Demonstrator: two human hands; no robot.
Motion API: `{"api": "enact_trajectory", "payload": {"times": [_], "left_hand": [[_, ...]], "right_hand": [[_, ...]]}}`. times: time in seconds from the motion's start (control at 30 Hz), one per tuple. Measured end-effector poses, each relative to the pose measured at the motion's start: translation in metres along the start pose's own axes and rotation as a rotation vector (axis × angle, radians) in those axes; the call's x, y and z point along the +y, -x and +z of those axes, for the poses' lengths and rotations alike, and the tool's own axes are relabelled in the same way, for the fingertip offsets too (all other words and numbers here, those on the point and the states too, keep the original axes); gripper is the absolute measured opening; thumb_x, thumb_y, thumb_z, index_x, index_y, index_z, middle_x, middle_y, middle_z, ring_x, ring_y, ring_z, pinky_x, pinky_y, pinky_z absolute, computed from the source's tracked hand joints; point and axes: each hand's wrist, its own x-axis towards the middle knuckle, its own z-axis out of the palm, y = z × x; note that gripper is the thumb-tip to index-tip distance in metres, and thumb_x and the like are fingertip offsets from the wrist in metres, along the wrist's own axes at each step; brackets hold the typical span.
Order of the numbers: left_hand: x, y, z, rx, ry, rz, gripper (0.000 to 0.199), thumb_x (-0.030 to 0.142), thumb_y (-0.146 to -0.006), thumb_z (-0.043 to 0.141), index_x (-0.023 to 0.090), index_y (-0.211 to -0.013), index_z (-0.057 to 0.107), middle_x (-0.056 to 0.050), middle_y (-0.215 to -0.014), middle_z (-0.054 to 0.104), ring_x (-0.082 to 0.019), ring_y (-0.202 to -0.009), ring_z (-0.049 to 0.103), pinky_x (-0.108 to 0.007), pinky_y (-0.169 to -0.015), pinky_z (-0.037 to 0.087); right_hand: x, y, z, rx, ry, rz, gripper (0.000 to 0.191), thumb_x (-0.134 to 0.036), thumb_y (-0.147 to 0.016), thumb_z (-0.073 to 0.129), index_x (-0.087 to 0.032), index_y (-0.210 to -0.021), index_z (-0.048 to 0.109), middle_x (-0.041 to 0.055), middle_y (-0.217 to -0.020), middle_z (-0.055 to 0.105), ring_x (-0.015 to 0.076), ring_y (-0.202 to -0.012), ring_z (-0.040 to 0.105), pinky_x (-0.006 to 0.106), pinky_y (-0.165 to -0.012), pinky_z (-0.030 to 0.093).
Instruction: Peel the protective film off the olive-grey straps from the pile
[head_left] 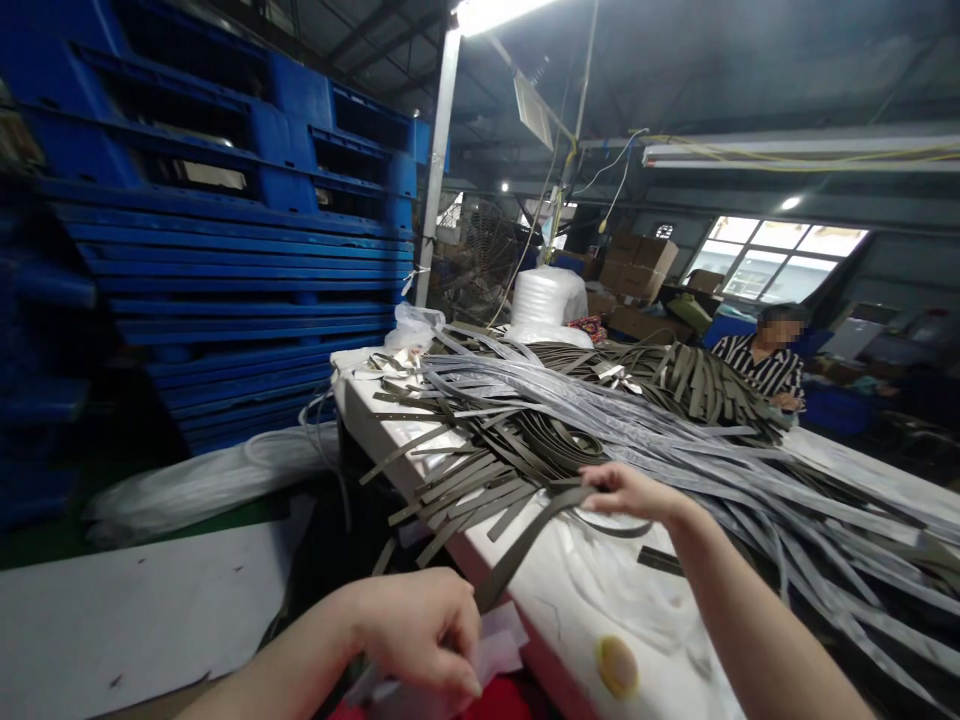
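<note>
My right hand [626,491] pinches a dark olive flat strap [529,530] over the white table [559,600]. From there the strap runs down toward my left hand [424,625] and passes out of sight behind it. The left hand is closed with curled fingers, low at the table's near edge; what it grips is hidden. Just beside and below it shows a piece of translucent plastic [501,645]. Several more olive straps [469,495] lie spread past the table edge, some coiled. Long bundles in clear plastic sleeves [637,420] cross the table behind my right hand.
A yellow-rimmed round spot [617,667] marks the near tabletop. White foam rolls [547,300] stand at the back. Blue pallets [247,250] are stacked at left, with a plastic-wrapped bundle [202,490] on the floor. A person in a striped shirt [765,370] sits across the table.
</note>
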Motion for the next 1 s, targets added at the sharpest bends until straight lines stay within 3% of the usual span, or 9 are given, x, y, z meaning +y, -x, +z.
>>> {"api": "enact_trajectory", "payload": {"times": [0.13, 0.27, 0.3, 0.37, 0.47, 0.57, 0.67, 0.83, 1.0], "left_hand": [[-0.001, 0.008, -0.004, 0.075, -0.111, -0.182, 0.034, 0.042, -0.085, 0.064, 0.017, -0.064, 0.073, 0.002, -0.052, 0.059, -0.010, -0.050, 0.049, -0.019, -0.054, 0.041], [0.001, 0.002, -0.006, 0.155, -0.129, -0.349, 0.032, 0.035, -0.088, 0.057, 0.014, -0.070, 0.073, 0.000, -0.063, 0.063, -0.012, -0.059, 0.054, -0.019, -0.060, 0.042], [0.002, 0.001, -0.006, 0.161, -0.133, -0.359, 0.031, 0.032, -0.088, 0.056, 0.014, -0.070, 0.073, 0.000, -0.065, 0.064, -0.012, -0.061, 0.055, -0.019, -0.061, 0.042], [0.003, -0.001, -0.003, 0.166, -0.135, -0.342, 0.028, 0.028, -0.088, 0.055, 0.014, -0.071, 0.072, -0.001, -0.069, 0.065, -0.013, -0.065, 0.056, -0.019, -0.063, 0.042], [0.005, -0.004, 0.006, 0.118, -0.086, -0.254, 0.024, 0.024, -0.088, 0.056, 0.014, -0.072, 0.072, -0.001, -0.074, 0.066, -0.012, -0.069, 0.058, -0.019, -0.066, 0.042], [0.007, -0.004, 0.017, 0.035, -0.047, -0.166, 0.022, 0.022, -0.088, 0.058, 0.015, -0.069, 0.069, 0.002, -0.066, 0.063, -0.011, -0.064, 0.056, -0.019, -0.068, 0.041], [0.008, 0.002, 0.026, -0.009, -0.038, -0.093, 0.024, 0.017, -0.086, 0.061, 0.014, -0.062, 0.063, 0.003, -0.059, 0.059, -0.010, -0.058, 0.054, -0.019, -0.063, 0.040], [0.004, 0.023, 0.035, -0.038, 0.025, -0.052, 0.023, 0.015, -0.088, 0.059, 0.016, -0.066, 0.067, 0.002, -0.065, 0.064, -0.010, -0.062, 0.058, -0.018, -0.062, 0.040], [0.001, 0.033, 0.039, 0.003, -0.038, -0.059, 0.023, 0.017, -0.088, 0.061, 0.016, -0.066, 0.066, 0.001, -0.065, 0.064, -0.010, -0.062, 0.058, -0.020, -0.062, 0.038]], "right_hand": [[0.022, -0.017, -0.037, 0.475, 0.253, 0.209, 0.030, -0.046, -0.082, 0.064, -0.017, -0.076, 0.071, 0.0064, -0.074, 0.066, 0.0202, -0.072, 0.060, 0.033, -0.076, 0.046], [0.010, -0.013, -0.005, 0.884, 0.321, 0.248, 0.040, -0.052, -0.086, 0.055, -0.017, -0.075, 0.071, 0.0117, -0.077, 0.068, 0.0234, -0.076, 0.060, 0.036, -0.079, 0.044], [0.002, -0.008, 0.016, 0.821, 0.246, 0.269, 0.049, -0.057, -0.088, 0.050, -0.017, -0.067, 0.070, 0.0103, -0.069, 0.067, 0.0217, -0.068, 0.059, 0.033, -0.072, 0.045], [-0.016, 0.001, 0.070, 0.423, -0.089, 0.346, 0.066, -0.066, -0.090, 0.041, -0.018, -0.054, 0.067, 0.0067, -0.051, 0.060, 0.0164, -0.050, 0.054, 0.029, -0.058, 0.042], [-0.044, 0.007, 0.156, -0.079, -0.725, 0.326, 0.061, -0.072, -0.083, 0.050, -0.017, -0.063, 0.069, 0.0006, -0.048, 0.056, 0.0128, -0.044, 0.048, 0.025, -0.048, 0.036], [-0.064, 0.005, 0.208, -0.075, -1.020, 0.338, 0.054, -0.069, -0.071, 0.066, -0.016, -0.066, 0.068, -0.0008, -0.050, 0.056, 0.0120, -0.047, 0.048, 0.024, -0.049, 0.038], [-0.067, -0.001, 0.209, 0.033, -1.207, 0.379, 0.043, -0.053, -0.060, 0.082, -0.014, -0.066, 0.066, -0.0016, -0.052, 0.056, 0.0095, -0.046, 0.045, 0.022, -0.047, 0.035], [-0.045, -0.010, 0.166, 0.348, -1.271, 0.342, 0.033, -0.046, -0.067, 0.080, -0.018, -0.075, 0.065, -0.0043, -0.062, 0.058, 0.0076, -0.053, 0.048, 0.019, -0.051, 0.038], [-0.044, -0.003, 0.169, 0.357, -1.254, 0.343, 0.032, -0.044, -0.066, 0.080, -0.015, -0.074, 0.069, -0.0030, -0.058, 0.056, 0.0076, -0.049, 0.046, 0.019, -0.044, 0.035]]}}
